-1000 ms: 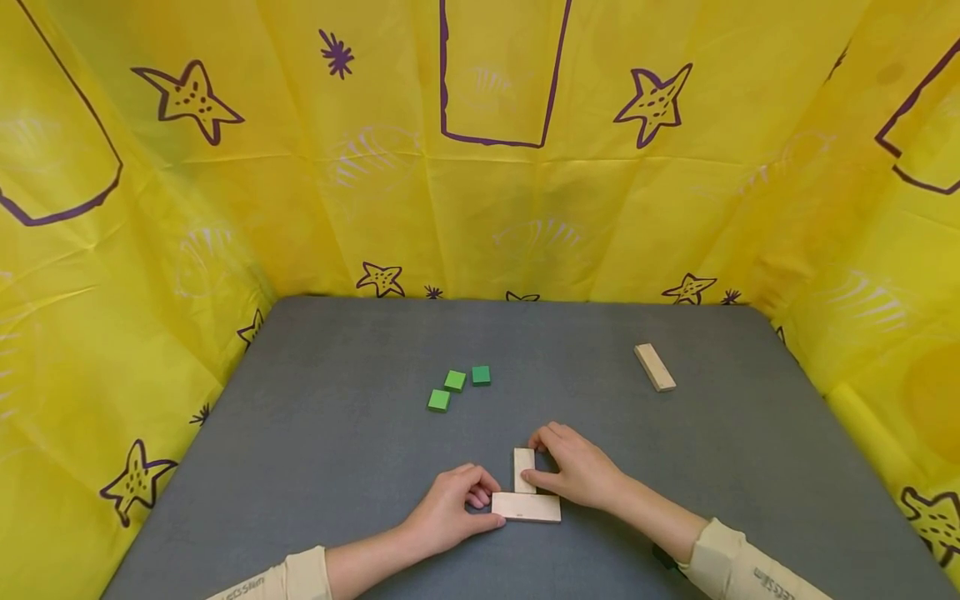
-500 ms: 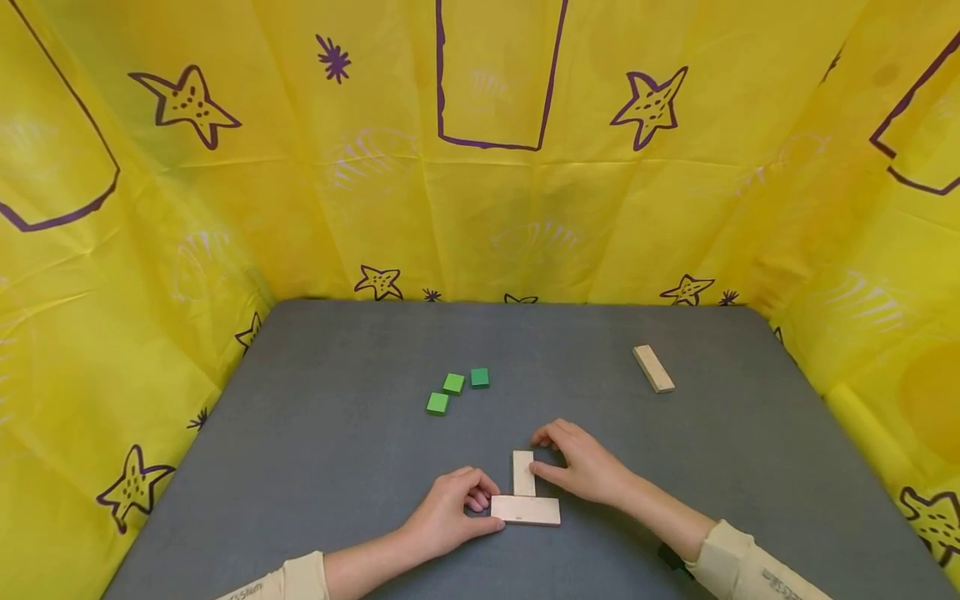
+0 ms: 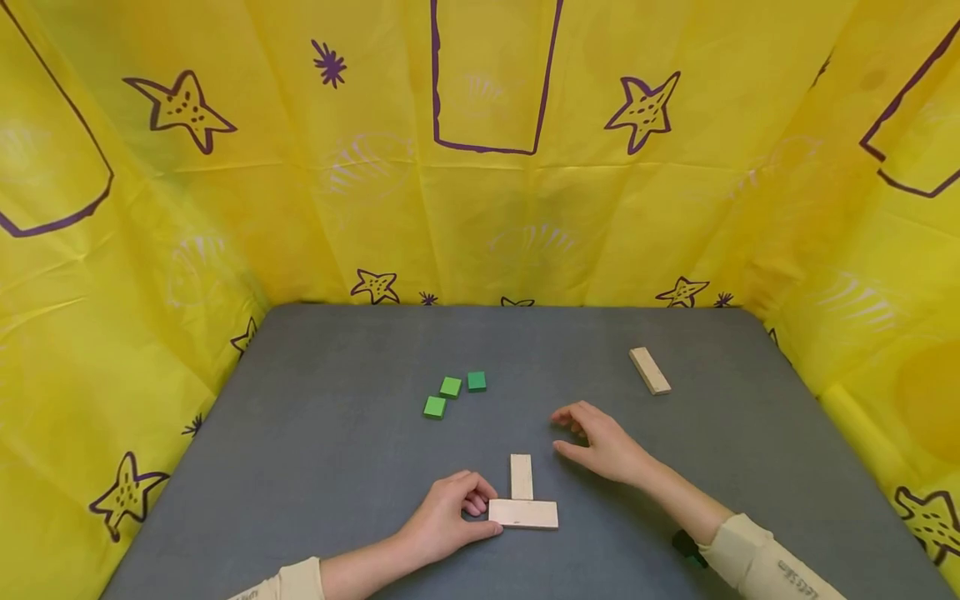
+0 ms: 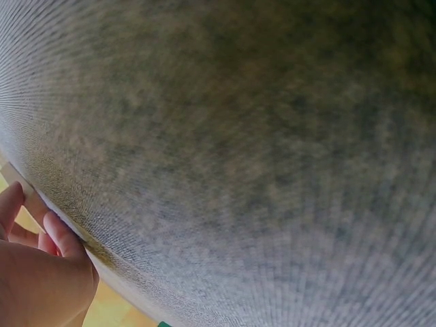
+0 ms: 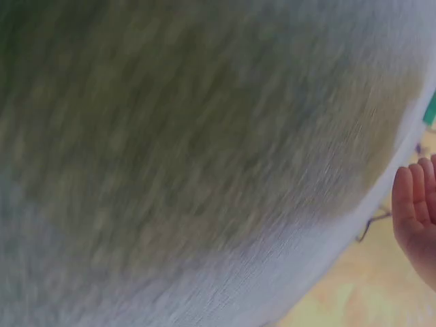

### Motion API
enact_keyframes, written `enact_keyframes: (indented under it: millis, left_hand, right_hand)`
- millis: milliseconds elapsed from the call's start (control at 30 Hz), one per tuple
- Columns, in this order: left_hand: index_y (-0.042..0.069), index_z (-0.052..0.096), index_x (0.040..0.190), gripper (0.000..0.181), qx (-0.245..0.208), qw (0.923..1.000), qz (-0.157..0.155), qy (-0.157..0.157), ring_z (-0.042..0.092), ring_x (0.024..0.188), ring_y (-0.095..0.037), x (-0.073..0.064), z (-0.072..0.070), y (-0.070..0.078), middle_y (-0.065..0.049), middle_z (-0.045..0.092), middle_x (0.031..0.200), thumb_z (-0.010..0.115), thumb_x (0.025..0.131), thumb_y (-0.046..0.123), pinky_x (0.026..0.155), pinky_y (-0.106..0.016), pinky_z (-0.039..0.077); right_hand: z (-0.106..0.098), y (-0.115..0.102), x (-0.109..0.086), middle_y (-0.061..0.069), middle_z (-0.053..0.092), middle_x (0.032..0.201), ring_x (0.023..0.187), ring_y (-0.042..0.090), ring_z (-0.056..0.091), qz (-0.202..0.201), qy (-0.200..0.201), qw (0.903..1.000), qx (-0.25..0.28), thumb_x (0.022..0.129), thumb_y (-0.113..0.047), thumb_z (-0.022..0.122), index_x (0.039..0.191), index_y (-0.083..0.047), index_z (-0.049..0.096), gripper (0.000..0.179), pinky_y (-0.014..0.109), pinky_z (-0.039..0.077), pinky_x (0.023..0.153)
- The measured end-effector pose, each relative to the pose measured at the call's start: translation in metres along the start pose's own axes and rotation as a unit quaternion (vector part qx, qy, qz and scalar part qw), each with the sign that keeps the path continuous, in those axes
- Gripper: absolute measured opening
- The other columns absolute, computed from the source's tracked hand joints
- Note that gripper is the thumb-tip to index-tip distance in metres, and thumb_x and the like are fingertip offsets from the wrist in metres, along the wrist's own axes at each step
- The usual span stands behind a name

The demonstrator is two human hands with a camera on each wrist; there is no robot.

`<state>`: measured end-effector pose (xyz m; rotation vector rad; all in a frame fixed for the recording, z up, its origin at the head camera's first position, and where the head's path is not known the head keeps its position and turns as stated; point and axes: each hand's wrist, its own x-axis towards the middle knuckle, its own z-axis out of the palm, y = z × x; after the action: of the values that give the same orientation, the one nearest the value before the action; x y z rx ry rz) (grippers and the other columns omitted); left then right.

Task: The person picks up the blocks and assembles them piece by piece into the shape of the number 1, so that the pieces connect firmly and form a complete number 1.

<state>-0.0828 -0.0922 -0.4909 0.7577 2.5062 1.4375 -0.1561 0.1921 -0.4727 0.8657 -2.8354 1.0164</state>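
Observation:
Near the front of the table, my left hand (image 3: 452, 512) pinches the left end of a crosswise wooden block (image 3: 525, 514), thumb at its near edge and fingers at its far edge. A second wooden block (image 3: 521, 477) points away from the middle of the first one's far side, so the two form an upside-down T. To the right and farther back, my right hand (image 3: 600, 442) hovers apart from both blocks with loosely bent fingers and holds nothing. The left wrist view shows the left hand (image 4: 48, 272) with thumb and finger at the pale block (image 4: 34, 208).
Behind the hands lie two light green square blocks (image 3: 434, 407) and a darker green one (image 3: 477, 382). Another wooden block (image 3: 649, 371) lies slanted at the back right. Something dark green (image 3: 688, 548) shows partly behind the right sleeve. Yellow patterned cloth (image 3: 480, 225) encloses the grey table (image 3: 337, 467).
My right hand has let go of the upright-pointing wooden block and moved away to the right and back. The left hand keeps its grip on the crosswise block. The view has tilted slightly.

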Motion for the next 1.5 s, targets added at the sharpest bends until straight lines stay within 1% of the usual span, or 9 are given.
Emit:
enact_keyframes:
  millis: [133,233,400,700,867,1067,1300,1400,1500]
  left_hand:
    - [0.011,0.066,0.094,0.028,0.002,1.0000,-0.001,0.000,0.056,0.075,-0.005,0.000,0.000,0.000,0.006,0.057,0.085,0.086,0.075,0.016,0.068,-0.019,0.051]
    - [0.010,0.066,0.094,0.029,-0.001,1.0000,-0.008,-0.001,0.056,0.075,-0.005,0.000,0.000,0.000,0.006,0.057,0.085,0.086,0.075,0.015,0.068,-0.019,0.051]
    - [0.010,0.066,0.094,0.029,0.002,1.0000,-0.008,0.000,0.056,0.076,-0.004,-0.001,0.001,0.000,0.006,0.057,0.085,0.086,0.074,0.013,0.068,-0.019,0.051]
    - [0.010,0.066,0.094,0.029,-0.006,1.0000,-0.001,0.004,0.056,0.076,-0.005,-0.002,0.001,0.000,0.006,0.057,0.086,0.086,0.074,0.014,0.068,-0.019,0.051]
    - [0.009,0.065,0.094,0.029,-0.002,1.0000,0.002,0.004,0.056,0.076,-0.004,-0.002,0.002,-0.001,0.006,0.057,0.085,0.086,0.074,0.013,0.068,-0.019,0.051]
    - [0.009,0.065,0.094,0.028,-0.006,1.0000,-0.003,0.002,0.055,0.075,-0.002,-0.002,0.002,-0.002,0.006,0.057,0.085,0.085,0.074,0.011,0.068,-0.018,0.051]
    - [0.009,0.065,0.094,0.028,-0.007,1.0000,-0.005,0.000,0.054,0.076,-0.001,-0.002,0.003,-0.003,0.007,0.056,0.085,0.086,0.074,0.012,0.068,-0.018,0.051]
    - [0.010,0.065,0.094,0.028,-0.006,0.9999,-0.010,-0.002,0.054,0.075,-0.001,-0.001,0.003,-0.003,0.008,0.056,0.085,0.086,0.074,0.012,0.068,-0.018,0.051]
    - [0.010,0.065,0.094,0.028,-0.003,0.9999,-0.012,-0.002,0.054,0.075,-0.001,-0.002,0.002,-0.002,0.008,0.056,0.085,0.086,0.074,0.012,0.068,-0.018,0.051]
  right_hand:
    - [-0.008,0.009,0.001,0.007,0.062,0.103,0.088,0.020,0.056,0.016,0.018,0.9997,0.001,0.085,-0.015,0.075,0.117,-0.004,0.061,0.036,0.033,0.049,0.077]
    - [-0.014,0.016,0.001,0.008,0.062,0.103,0.087,0.021,0.057,0.017,0.033,0.9993,0.007,0.085,-0.013,0.075,0.117,-0.002,0.061,0.036,0.035,0.050,0.076]
    - [-0.022,0.028,0.002,0.011,0.062,0.103,0.088,0.023,0.057,0.027,0.054,0.9978,0.028,0.086,-0.012,0.074,0.119,0.000,0.061,0.037,0.038,0.052,0.076]
    - [-0.038,0.049,0.002,0.014,0.062,0.108,0.091,0.023,0.058,0.085,0.088,0.9905,0.062,0.092,-0.014,0.069,0.122,0.002,0.059,0.036,0.039,0.052,0.079]
    - [-0.049,0.059,0.000,0.014,0.063,0.112,0.093,0.022,0.057,0.122,0.106,0.9847,0.064,0.097,-0.020,0.063,0.125,0.001,0.058,0.036,0.042,0.051,0.082]
    - [-0.059,0.069,-0.006,0.011,0.064,0.108,0.095,0.023,0.056,0.157,0.121,0.9783,0.061,0.099,-0.026,0.060,0.126,-0.002,0.058,0.037,0.030,0.047,0.076]
    - [-0.070,0.079,-0.010,0.014,0.064,0.108,0.097,0.020,0.056,0.169,0.146,0.9732,0.057,0.099,-0.025,0.058,0.126,0.001,0.058,0.037,0.017,0.045,0.076]
    - [-0.075,0.082,-0.012,0.018,0.063,0.108,0.097,0.024,0.057,0.174,0.158,0.9704,0.056,0.099,-0.022,0.058,0.125,0.003,0.057,0.036,0.016,0.044,0.075]
    - [-0.080,0.086,-0.014,0.021,0.062,0.110,0.100,0.030,0.057,0.190,0.162,0.9671,0.051,0.100,-0.022,0.056,0.126,0.004,0.056,0.037,0.019,0.043,0.074]
